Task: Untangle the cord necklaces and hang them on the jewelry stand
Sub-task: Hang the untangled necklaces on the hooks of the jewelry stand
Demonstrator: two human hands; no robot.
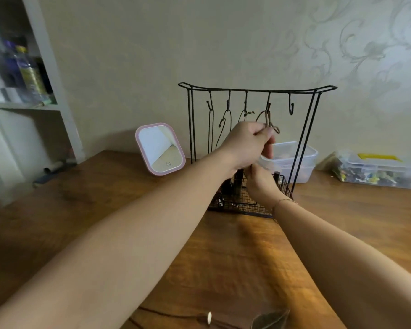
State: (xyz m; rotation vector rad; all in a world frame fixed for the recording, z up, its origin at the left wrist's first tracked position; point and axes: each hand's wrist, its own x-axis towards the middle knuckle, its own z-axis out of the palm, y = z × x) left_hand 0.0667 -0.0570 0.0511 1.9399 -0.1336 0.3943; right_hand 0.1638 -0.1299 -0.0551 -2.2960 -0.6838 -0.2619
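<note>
Just right of the frame's centre, the left hand (pixel 248 141) has its fingertips pinched together on a brown cord necklace (pixel 269 122), whose loop is caught over the fourth hook from the left and curls out in a small bight just right of the thumb. Below it, the right hand (pixel 262 184) reaches up with its back to me; its fingers are hidden behind the left wrist, so I cannot tell whether they are curled on the cord or loose. A thin chain bracelet (pixel 282 202) circles that wrist. Both hands work in front of the black wire jewelry stand (pixel 192 119), which rises mid-frame with five hooks under its top bar: the first three from the left each carry a dark cord, and the far right hook (pixel 290 107) is bare. A mesh basket (pixel 237 206) forms the stand's base, with dark upright things in it that I cannot make out. To the left of the stand a pink-framed mirror (pixel 160 148) leans back on the wooden table (pixel 105 186). Behind the stand, right of centre, sit stacked clear plastic tubs (pixel 306 160), and further right a clear box with a yellow handle (pixel 377 172). At the bottom edge another dark cord with a pale bead (pixel 209 318) lies on the table. A white shelf with bottles (pixel 31 74) fills the upper left.
</note>
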